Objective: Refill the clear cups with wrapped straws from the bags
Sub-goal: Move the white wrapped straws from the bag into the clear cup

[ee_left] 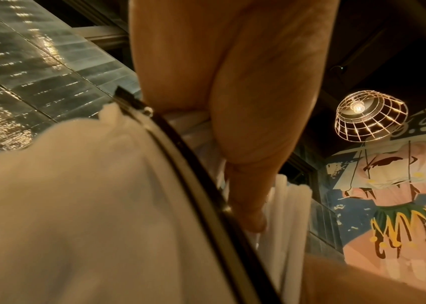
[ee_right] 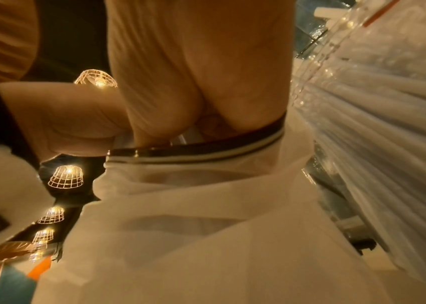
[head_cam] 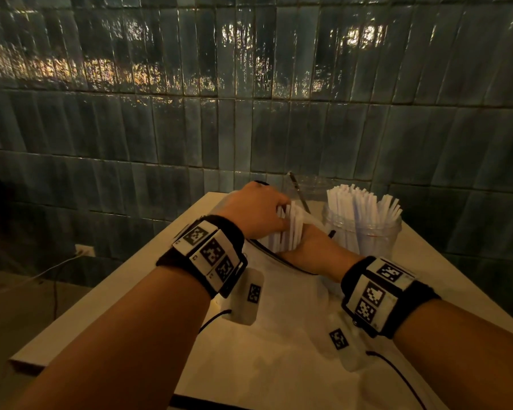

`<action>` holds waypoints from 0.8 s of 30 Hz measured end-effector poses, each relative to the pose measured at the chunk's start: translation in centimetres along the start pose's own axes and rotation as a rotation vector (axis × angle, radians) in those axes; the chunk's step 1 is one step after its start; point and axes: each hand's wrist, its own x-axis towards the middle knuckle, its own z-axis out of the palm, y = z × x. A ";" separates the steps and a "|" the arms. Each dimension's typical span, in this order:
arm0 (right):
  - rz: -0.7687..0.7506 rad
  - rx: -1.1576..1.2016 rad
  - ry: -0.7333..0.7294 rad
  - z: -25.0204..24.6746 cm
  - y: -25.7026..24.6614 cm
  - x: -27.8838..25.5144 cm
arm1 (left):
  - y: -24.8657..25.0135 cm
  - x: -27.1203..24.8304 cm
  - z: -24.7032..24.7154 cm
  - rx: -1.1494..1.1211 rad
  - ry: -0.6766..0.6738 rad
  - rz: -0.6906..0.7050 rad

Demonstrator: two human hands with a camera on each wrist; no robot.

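A bundle of white wrapped straws (head_cam: 288,230) stands upright out of the mouth of a white zip bag (head_cam: 279,294) lying on the table. My left hand (head_cam: 279,217) grips the bundle from the left, its fingers (ee_left: 248,197) curled on the straws (ee_left: 284,226). My right hand (head_cam: 304,242) reaches into the bag's mouth and holds the bundle lower down. In the right wrist view its fingertips are hidden behind the black zip edge (ee_right: 206,147). A clear cup (head_cam: 365,232) packed with wrapped straws stands just right of the hands. Behind it is a second clear cup (head_cam: 311,187), which looks nearly empty.
The pale table (head_cam: 125,294) stands against a dark tiled wall (head_cam: 249,128); its left edge runs diagonally. A thin dark stick (head_cam: 299,193) leans by the rear cup. Tagged white pads with black cables (head_cam: 253,292) lie on the bag near my wrists.
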 end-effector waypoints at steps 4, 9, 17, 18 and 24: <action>0.046 0.028 -0.019 0.1 0.2 0.1 | -0.2 0.2 0.3 0.002 0.026 0.006; 0.069 0.013 -0.004 -0.4 0.6 0.3 | 0.1 0.0 0.1 -0.094 0.035 -0.022; 0.093 0.057 0.054 -1.5 0.7 0.2 | 0.7 -0.2 0.0 -0.210 0.103 -0.163; 0.096 0.056 0.057 -1.6 0.7 0.2 | 0.7 -0.2 0.1 -0.209 0.105 -0.172; 0.100 0.099 0.071 -1.8 0.7 0.0 | 0.4 -0.3 0.2 -0.192 0.056 -0.128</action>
